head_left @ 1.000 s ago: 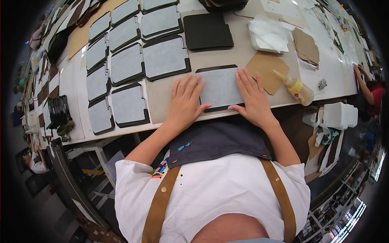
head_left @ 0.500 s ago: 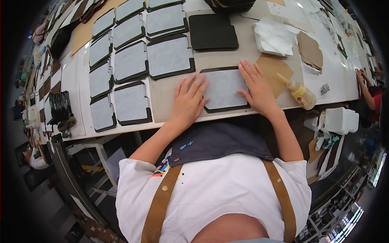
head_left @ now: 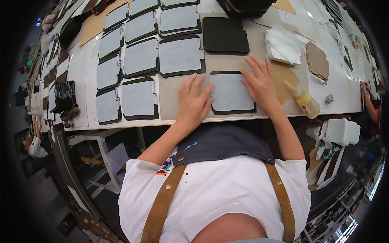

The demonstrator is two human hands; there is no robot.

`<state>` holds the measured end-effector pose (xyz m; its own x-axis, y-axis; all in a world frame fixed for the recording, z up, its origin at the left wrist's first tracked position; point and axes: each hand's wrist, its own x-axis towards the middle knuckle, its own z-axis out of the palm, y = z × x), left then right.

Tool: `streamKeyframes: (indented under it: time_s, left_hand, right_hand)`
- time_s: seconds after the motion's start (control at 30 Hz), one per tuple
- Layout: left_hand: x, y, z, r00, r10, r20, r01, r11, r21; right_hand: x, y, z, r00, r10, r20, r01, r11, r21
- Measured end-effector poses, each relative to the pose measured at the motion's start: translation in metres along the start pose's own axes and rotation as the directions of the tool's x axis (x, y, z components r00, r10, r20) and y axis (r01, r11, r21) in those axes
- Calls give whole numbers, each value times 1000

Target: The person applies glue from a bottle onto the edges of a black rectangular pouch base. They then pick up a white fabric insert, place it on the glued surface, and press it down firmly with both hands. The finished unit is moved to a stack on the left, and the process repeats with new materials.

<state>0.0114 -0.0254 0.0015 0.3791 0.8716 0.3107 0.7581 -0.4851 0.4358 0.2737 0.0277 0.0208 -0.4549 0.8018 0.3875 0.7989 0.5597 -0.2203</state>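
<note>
Head-worn fisheye, looking down, worktable (head_left: 344, 95) at close range

No txt we can read w/ confidence. Closest we get: short slanted row of bright-blue embroidered chars (head_left: 191, 145) on the dark apron (head_left: 231, 141), pic L of its middle; we see approx. two, strokes too small to make out. Also squeeze bottle (head_left: 313, 110), pic R: yellow label (head_left: 304, 99) w/ small red marking; any wording there too small/blurry for us. White shirt (head_left: 219, 186) has a multicolor print (head_left: 166, 164) next to the apron's L corner; we can't tell if letters or just pattern. Bkgd at fisheye rim: too small/dark for us to read.
</note>
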Motion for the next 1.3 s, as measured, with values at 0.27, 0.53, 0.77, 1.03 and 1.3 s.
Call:
streamKeyframes:
  time_s: [0.27,0.53,0.77,1.03,1.3]
  left_hand:
    - [9,2,2,978,-136,-158,90,959,-268]
    - [16,13,-22,947,-317,55,245,601,-761]
    - [-13,-70,-109,794,-513,-327,339,819,-462]
    - [-138,-224,-189,516,-779,-356,766,606,-215]
    - [-189,-293,-191,419,-831,-366,817,521,-248]
  right_hand:
    - [4,-3,-4,994,86,-70,-69,974,216]
    - [-19,-20,-20,909,370,-193,-167,746,645]
    - [-34,-23,-18,944,243,-222,-150,919,364]
    - [-41,-18,-15,949,227,-220,-174,957,234]
    - [-46,-2,-34,934,224,-277,-227,974,21]
